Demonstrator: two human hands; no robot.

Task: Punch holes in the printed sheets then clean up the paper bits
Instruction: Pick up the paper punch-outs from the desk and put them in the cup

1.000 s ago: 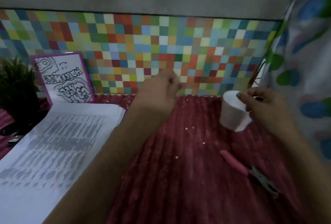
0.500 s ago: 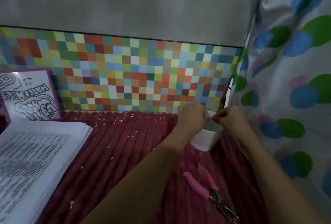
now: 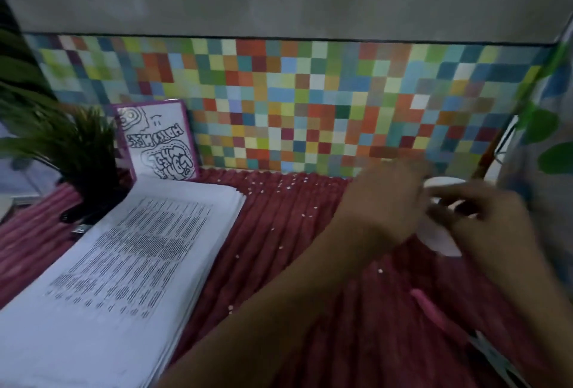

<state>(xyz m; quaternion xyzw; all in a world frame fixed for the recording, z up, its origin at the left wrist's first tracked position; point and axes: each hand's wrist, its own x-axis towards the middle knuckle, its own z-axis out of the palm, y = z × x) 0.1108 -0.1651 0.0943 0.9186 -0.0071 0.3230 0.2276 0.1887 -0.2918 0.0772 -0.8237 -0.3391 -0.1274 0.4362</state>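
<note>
- Right grip clasps one white cup at the tabletop's far right.
- Left grip is beside the cup, too blurred to tell whether clenched.
- One sheet stack lies left, with scattered paper bits and one pink punch.

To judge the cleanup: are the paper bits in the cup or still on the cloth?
Many still out: paper bits dot the red cloth; cup contents unseen.

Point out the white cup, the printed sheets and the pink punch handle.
white cup [image 3: 440,237]: head view, lower side wall.
printed sheets [image 3: 124,263]: head view, top page middle.
pink punch handle [image 3: 429,307]: head view, mid-handle.
</note>
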